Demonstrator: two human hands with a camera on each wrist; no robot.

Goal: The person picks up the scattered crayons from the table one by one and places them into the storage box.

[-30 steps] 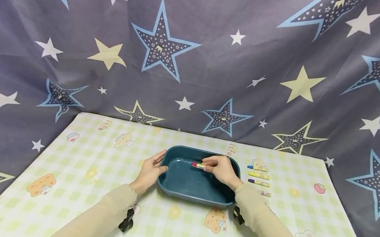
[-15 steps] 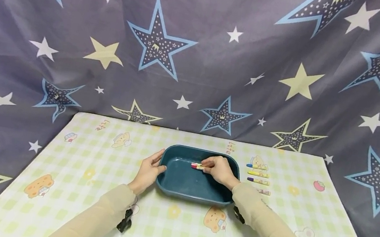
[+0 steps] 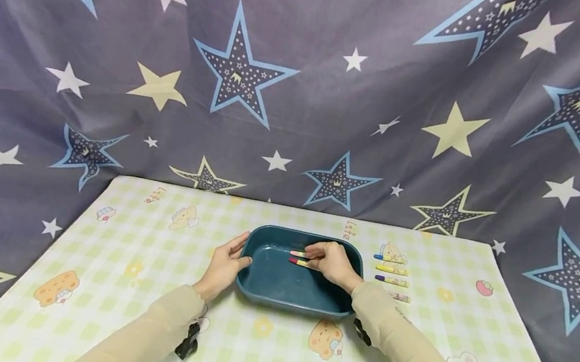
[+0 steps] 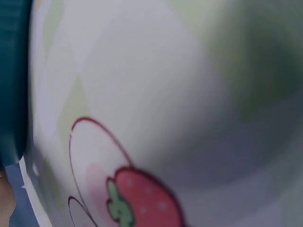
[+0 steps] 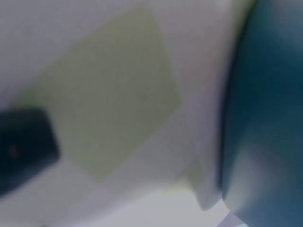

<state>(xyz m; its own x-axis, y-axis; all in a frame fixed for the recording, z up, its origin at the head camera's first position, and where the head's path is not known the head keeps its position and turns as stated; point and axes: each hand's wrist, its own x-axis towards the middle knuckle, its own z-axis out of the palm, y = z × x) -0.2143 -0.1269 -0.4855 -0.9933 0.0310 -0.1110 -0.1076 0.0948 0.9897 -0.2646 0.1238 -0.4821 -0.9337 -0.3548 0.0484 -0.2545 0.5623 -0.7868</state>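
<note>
A dark teal plastic basin (image 3: 275,294) sits mid-table in the head view. My left hand (image 3: 224,265) grips its left rim, thumb over the edge and fingers along the outer wall. Inside the basin, my right hand (image 3: 333,264) pinches a red-tipped crayon (image 3: 299,262) between thumb and fingers, close over the floor. Just behind it lies a pink crayon (image 3: 297,254), its right end hidden by my fingers. The basin's outer wall fills the left edge of the left wrist view (image 4: 12,85) and the right side of the right wrist view (image 5: 270,118).
Right of the basin, crayons lie in a column: blue (image 3: 390,259), yellow (image 3: 392,270), purple (image 3: 392,280) and a pale one (image 3: 399,297) partly behind my right sleeve. A checked cloth (image 3: 112,316) covers the table. Behind hangs a star-printed curtain (image 3: 298,115).
The red crayon has moved toward the near side in my right hand, and the pink crayon behind it has come into view. My left hand keeps its grip on the rim.
</note>
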